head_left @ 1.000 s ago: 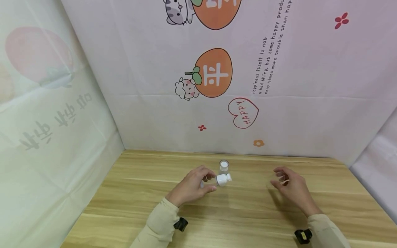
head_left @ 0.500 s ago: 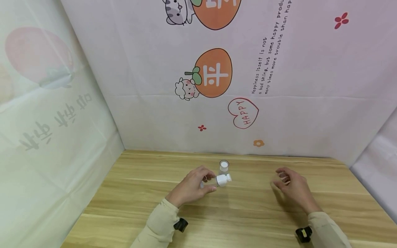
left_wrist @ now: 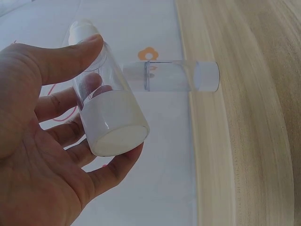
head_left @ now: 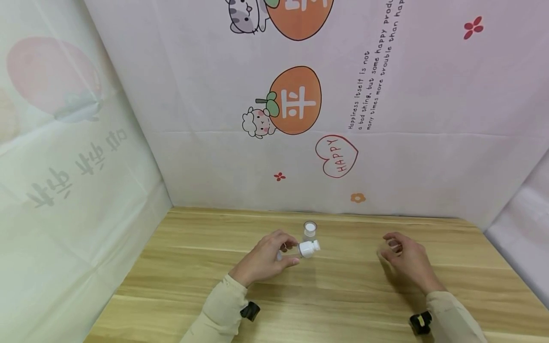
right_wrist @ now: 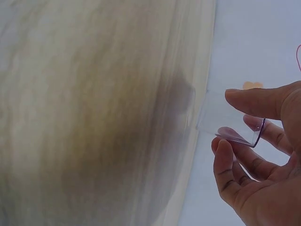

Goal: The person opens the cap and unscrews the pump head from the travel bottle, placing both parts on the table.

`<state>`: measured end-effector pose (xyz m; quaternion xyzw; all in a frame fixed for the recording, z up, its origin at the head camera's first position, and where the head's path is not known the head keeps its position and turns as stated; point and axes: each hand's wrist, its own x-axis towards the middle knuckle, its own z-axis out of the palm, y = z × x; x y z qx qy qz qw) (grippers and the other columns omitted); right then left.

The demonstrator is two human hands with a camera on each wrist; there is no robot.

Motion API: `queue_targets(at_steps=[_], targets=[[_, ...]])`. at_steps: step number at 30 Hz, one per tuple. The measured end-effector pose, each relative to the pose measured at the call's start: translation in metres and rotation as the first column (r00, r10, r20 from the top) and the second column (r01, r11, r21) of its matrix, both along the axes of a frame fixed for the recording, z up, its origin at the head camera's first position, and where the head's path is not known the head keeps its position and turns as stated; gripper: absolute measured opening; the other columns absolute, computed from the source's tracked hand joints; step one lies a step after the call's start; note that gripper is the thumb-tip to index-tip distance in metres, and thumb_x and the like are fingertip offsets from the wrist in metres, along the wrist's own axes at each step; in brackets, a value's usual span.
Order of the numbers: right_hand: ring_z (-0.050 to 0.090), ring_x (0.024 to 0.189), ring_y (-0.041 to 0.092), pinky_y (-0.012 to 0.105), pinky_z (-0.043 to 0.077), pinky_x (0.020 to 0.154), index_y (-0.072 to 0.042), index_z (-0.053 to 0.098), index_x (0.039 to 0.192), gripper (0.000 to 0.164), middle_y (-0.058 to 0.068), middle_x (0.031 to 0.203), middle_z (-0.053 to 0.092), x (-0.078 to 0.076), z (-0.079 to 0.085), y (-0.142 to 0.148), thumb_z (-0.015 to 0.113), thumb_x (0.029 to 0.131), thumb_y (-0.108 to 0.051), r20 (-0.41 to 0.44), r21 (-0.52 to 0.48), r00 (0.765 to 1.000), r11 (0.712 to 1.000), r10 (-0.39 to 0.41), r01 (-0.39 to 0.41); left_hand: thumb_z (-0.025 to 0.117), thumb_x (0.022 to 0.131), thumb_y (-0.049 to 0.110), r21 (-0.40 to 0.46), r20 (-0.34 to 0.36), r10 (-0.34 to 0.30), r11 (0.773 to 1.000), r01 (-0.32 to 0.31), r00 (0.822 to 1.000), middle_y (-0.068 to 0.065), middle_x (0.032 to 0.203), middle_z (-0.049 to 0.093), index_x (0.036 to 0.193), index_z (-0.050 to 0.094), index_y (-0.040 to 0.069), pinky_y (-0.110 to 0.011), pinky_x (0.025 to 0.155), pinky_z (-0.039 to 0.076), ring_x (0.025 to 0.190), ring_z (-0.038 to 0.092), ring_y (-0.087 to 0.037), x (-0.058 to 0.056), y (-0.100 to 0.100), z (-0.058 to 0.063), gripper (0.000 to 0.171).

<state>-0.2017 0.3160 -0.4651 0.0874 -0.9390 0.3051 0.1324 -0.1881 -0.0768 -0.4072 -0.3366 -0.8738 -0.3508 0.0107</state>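
My left hand (head_left: 266, 255) holds a small clear bottle (left_wrist: 113, 113) with white parts, tilted above the table. In the left wrist view the thumb lies across its narrow white end, fingers behind, while its wide white end angles toward the camera. A second clear-and-white bottle (head_left: 310, 231) stands upright on the table just beyond the held one. Off to the right, my right hand (head_left: 407, 257) pinches a transparent plastic cap (right_wrist: 223, 113) between thumb and fingers. The cap looks hollow, with a purplish edge on the hand's side.
Both hands are over a light wood-grain table (head_left: 343, 295). A white printed cloth (head_left: 206, 162) rises along its back edge, and another cloth (head_left: 124, 200) bounds the left side. Each sleeve carries a black wrist device, such as the left camera (head_left: 250, 311).
My right hand has drifted slightly to the right with the clear cap, away from the bottles. The left hand and its bottle have stayed in place; the standing bottle has not moved.
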Motion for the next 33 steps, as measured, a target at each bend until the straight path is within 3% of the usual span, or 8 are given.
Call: queue_targets(at_steps=[11,33], targets=[[0.069,0.086,0.039,0.052,0.057,0.071,0.005,0.064,0.118,0.038,0.025,0.099,0.071,-0.0028,-0.0007,0.001,0.08,0.084,-0.003,0.012,0.01,1.0,1.0,0.013,-0.013,0.076,0.094,0.021,-0.006,0.015,0.006,1.0,-0.006,1.0,-0.003,0.115,0.064,0.121,0.065,0.002,-0.028,0.087,0.052,0.1,0.063,-0.026,-0.0004,0.001,0.0012,0.035],[0.067,0.091,0.041,0.058,0.054,0.074,0.003,0.064,0.12,0.038,0.025,0.101,0.07,-0.0057,-0.0044,0.001,0.079,0.087,-0.008,0.053,0.048,0.999,0.999,-0.001,-0.002,0.077,0.093,0.02,-0.005,0.015,-0.012,1.0,0.012,1.0,-0.008,0.116,0.064,0.12,0.065,0.002,-0.026,0.085,0.051,0.097,0.062,-0.022,-0.0004,0.0024,-0.0006,0.034]])
